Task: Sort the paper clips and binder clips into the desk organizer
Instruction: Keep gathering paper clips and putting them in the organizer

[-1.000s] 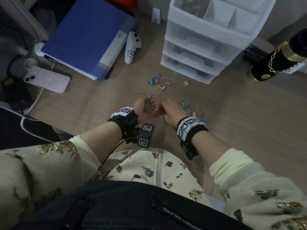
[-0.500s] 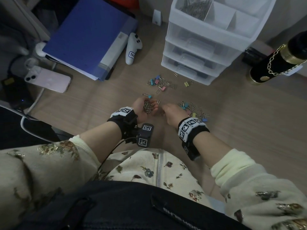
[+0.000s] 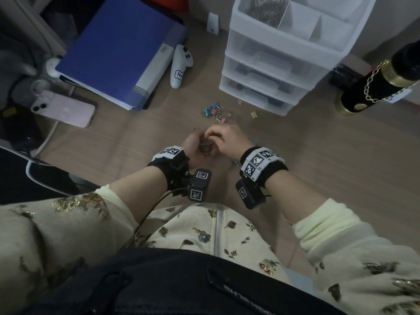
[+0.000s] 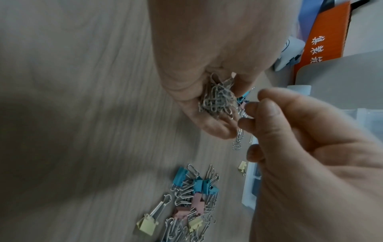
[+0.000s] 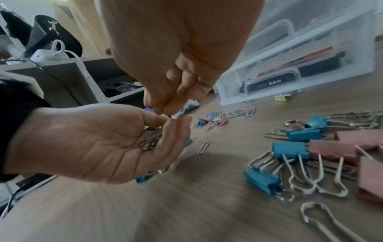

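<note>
My left hand [image 3: 197, 144] is cupped palm up over the desk and holds a bunch of silver paper clips [image 3: 205, 146] [image 4: 217, 99] [image 5: 151, 139]. My right hand [image 3: 211, 135] hovers just above that palm, its fingertips [image 5: 163, 109] pinched together, seemingly on a few paper clips [image 4: 239, 135]. Loose paper clips with blue and pink binder clips [image 3: 216, 112] lie further out, and a second pile [image 5: 300, 147] lies by my right wrist. The white drawer organizer [image 3: 284, 48] stands at the back, with paper clips in one top compartment [image 3: 261, 10].
A blue folder [image 3: 120, 48], a phone [image 3: 63, 109] and a white controller [image 3: 180, 67] lie at the left. A black cylinder with a gold chain [image 3: 381, 83] lies at the right. One yellow binder clip [image 3: 254, 114] sits before the drawers.
My right hand has moved left, from the pile at the right to just above my left palm. The left hand has stayed cupped with its clips.
</note>
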Available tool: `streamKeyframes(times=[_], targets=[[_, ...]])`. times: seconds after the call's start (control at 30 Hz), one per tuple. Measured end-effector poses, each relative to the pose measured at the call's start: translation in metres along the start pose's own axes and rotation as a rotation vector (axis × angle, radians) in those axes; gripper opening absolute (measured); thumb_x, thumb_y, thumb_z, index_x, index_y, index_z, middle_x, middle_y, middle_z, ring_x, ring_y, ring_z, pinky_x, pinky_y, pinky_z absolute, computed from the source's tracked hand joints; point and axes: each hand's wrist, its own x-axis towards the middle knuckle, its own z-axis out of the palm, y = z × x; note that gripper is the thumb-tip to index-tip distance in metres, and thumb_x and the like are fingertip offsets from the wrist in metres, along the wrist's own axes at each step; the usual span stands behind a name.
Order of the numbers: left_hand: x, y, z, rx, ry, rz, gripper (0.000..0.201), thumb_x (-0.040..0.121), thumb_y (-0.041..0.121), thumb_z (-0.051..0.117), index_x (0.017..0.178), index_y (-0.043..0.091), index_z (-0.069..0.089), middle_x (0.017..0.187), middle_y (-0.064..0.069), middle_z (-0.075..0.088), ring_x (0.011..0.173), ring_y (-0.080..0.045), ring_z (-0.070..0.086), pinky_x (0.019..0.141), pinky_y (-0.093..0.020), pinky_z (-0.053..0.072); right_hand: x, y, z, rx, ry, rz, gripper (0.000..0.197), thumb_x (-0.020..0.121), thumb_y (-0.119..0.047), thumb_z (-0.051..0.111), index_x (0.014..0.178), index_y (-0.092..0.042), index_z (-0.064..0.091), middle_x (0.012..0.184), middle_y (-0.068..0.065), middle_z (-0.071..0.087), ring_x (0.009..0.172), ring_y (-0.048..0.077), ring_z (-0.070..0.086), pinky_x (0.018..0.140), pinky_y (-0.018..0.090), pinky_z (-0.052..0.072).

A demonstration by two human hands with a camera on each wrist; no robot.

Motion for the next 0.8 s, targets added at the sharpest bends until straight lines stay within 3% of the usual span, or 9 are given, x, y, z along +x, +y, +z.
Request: streamKeyframes(times=[0.07,0.17,0.3,0.4,0.5,0.6,0.8], targets=[[0.001,0.001,-0.003,0.004,0.025,-0.009,0.026,0.099,0.021,0.035,0.084,0.014,0.056,0.053,-0.001,0.061,0.043,-0.010,0.058,0.039,-0.015,0.044,0.002,0.004,0.002,-0.026,0.047,-0.013,0.017,0.092,-0.009,0.053,0.098,-0.009,0.069,0.098,0.006,0.069,0.084,0.015,0.062,0.081,0.025,0.048],[0.005,0.001,-0.011,0.003,0.092,-0.051,0.029,0.097,0.023,0.039,0.072,0.013,0.050,0.048,0.003,0.052,0.036,-0.007,0.045,0.034,-0.014,0.034,0.005,0.016,0.004,-0.114,0.182,-0.018,0.017,0.090,-0.006,0.052,0.099,-0.008,0.067,0.099,0.007,0.068,0.093,0.022,0.061,0.086,0.036,0.048],[0.003,0.006,-0.014,-0.016,0.097,-0.084,0.034,0.098,0.024,0.035,0.067,0.015,0.045,0.042,0.006,0.045,0.029,-0.005,0.036,0.029,-0.013,0.024,0.012,0.033,0.009,-0.313,0.035,0.042,0.031,0.086,-0.002,0.057,0.115,-0.012,0.061,0.119,0.005,0.058,0.111,0.022,0.053,0.096,0.037,0.045],[0.001,0.009,-0.015,-0.023,0.105,-0.075,0.037,0.099,0.024,0.035,0.065,0.014,0.043,0.039,0.006,0.043,0.027,-0.004,0.034,0.029,-0.012,0.022,0.015,0.038,0.015,-0.445,-0.068,0.047,0.035,0.081,-0.002,0.062,0.114,-0.011,0.059,0.122,0.008,0.053,0.111,0.027,0.051,0.091,0.037,0.044],[0.000,0.009,-0.015,-0.008,0.105,-0.076,0.037,0.099,0.026,0.035,0.064,0.014,0.043,0.039,0.006,0.042,0.028,-0.004,0.035,0.030,-0.012,0.022,0.012,0.040,0.018,-0.521,-0.072,0.047,0.019,0.083,-0.001,0.057,0.101,-0.007,0.060,0.109,0.010,0.055,0.099,0.030,0.052,0.079,0.036,0.043],[0.002,0.010,-0.014,0.003,0.113,-0.072,0.037,0.098,0.025,0.036,0.064,0.013,0.044,0.039,0.006,0.043,0.028,-0.004,0.036,0.031,-0.012,0.024,0.009,0.042,0.019,-0.570,-0.083,0.075,0.009,0.086,-0.007,0.055,0.095,-0.006,0.058,0.103,0.012,0.053,0.095,0.032,0.052,0.074,0.038,0.043],[0.010,0.012,-0.012,-0.043,0.136,0.014,0.032,0.097,0.017,0.037,0.070,0.007,0.051,0.044,0.001,0.052,0.035,-0.009,0.049,0.036,-0.014,0.040,0.001,0.041,0.018,-0.619,-0.122,0.160,0.017,0.089,-0.014,0.055,0.105,-0.008,0.053,0.111,0.012,0.053,0.102,0.033,0.052,0.077,0.038,0.042]])
